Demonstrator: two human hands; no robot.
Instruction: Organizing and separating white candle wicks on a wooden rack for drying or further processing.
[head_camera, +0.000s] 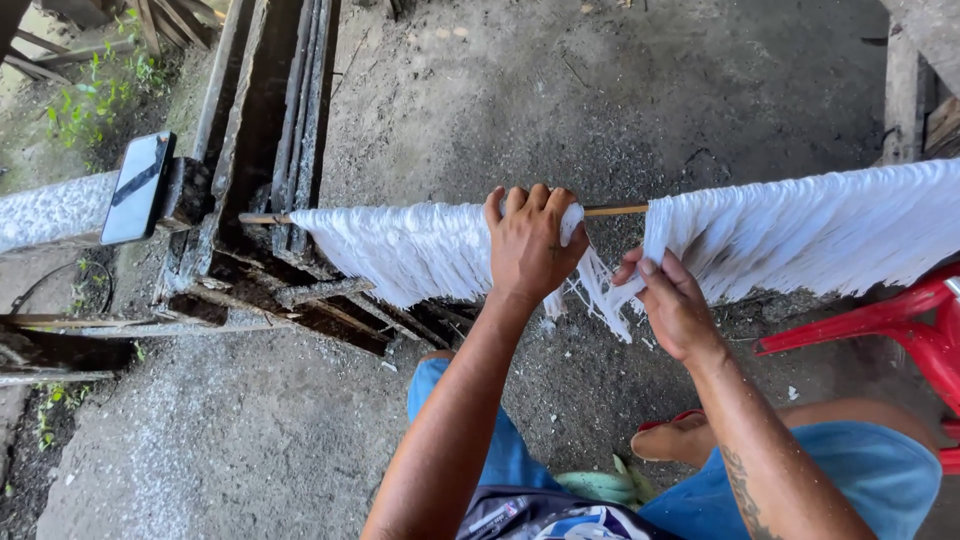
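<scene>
A thin wooden stick (615, 210) runs level across the view, draped with white noodle-like strands (400, 250) on the left and a wider sheet of strands (810, 230) on the right. My left hand (530, 245) is closed over the stick and the strands at the inner end of the left bunch. My right hand (672, 305) pinches a hanging tuft of loose strands (605, 295) below the gap in the stick. My knees in blue shorts show at the bottom.
The stick's left end rests in a dark weathered wooden frame (250, 150). A phone (138, 188) leans on a post at the left. A red plastic chair (900, 320) stands at the right. Dusty concrete floor (600, 90) lies below.
</scene>
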